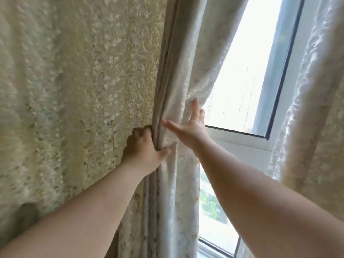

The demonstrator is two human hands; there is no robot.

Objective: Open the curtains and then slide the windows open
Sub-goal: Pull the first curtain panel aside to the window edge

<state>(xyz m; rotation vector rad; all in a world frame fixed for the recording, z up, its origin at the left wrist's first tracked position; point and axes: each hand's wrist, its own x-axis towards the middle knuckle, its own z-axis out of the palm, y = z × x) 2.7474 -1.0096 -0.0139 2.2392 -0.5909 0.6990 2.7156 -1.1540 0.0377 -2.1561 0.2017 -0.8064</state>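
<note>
A cream patterned left curtain (78, 86) fills the left half of the view. Its folded inner edge (163, 90) runs down the middle. My left hand (143, 148) is shut on that edge, fingers wrapped around the fold. Just to the right, my right hand (189, 125) lies flat with fingers spread against the curtain's pale lining. Between the curtains a white-framed window (247, 138) shows, its bright pane (247, 75) closed. The right curtain (312, 101) hangs at the right edge.
A lower window pane (212, 216) shows green trees outside below the white crossbar. A dark seal (284, 71) borders the upper pane. My two forearms cross the lower part of the view.
</note>
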